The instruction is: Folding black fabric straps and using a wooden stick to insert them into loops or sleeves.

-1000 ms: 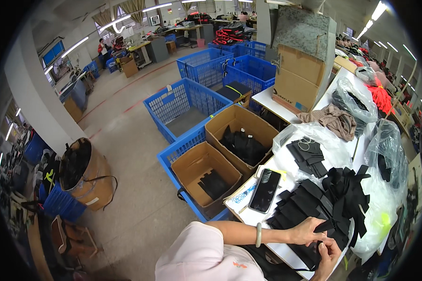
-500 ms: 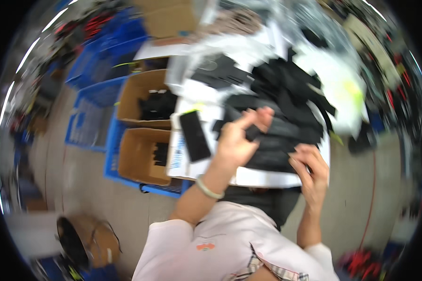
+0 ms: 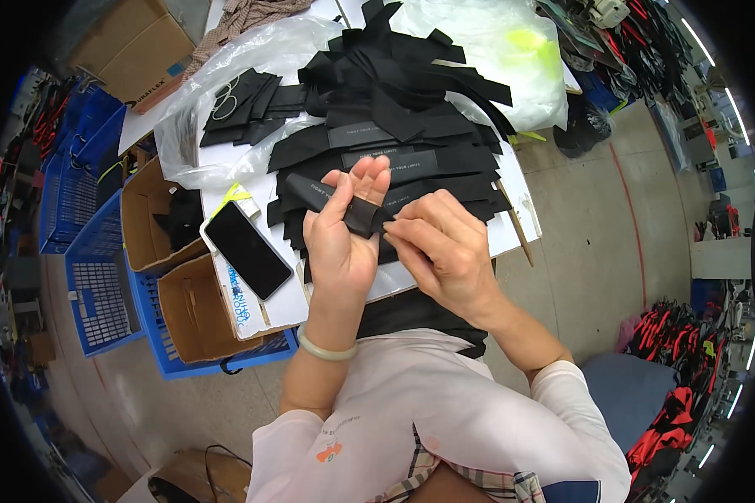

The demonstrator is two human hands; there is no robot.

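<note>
A short black fabric strip (image 3: 364,216) is held over the near part of the table. My left hand (image 3: 344,243) is palm up, with the strip across its palm and its thumb bent over it. The fingers of my right hand (image 3: 451,251) pinch the strip's right end, close beside the left fingertips. Beneath and beyond both hands lies a spread of black fabric bands (image 3: 419,161), some with a printed patch. Loose black strips (image 3: 394,71) are heaped at its far side.
A black phone (image 3: 247,251) lies left of my hands. Behind it are folded black pieces (image 3: 256,109) with thin pale loops on top. Cardboard boxes (image 3: 195,306) in blue crates (image 3: 164,356) stand at the left. Clear plastic (image 3: 176,138) and a white bag (image 3: 495,59) lie farther back.
My right hand has moved in toward my left hand and now pinches the strip's end. The hands were apart before. The view has turned, shifting the whole table in the picture.
</note>
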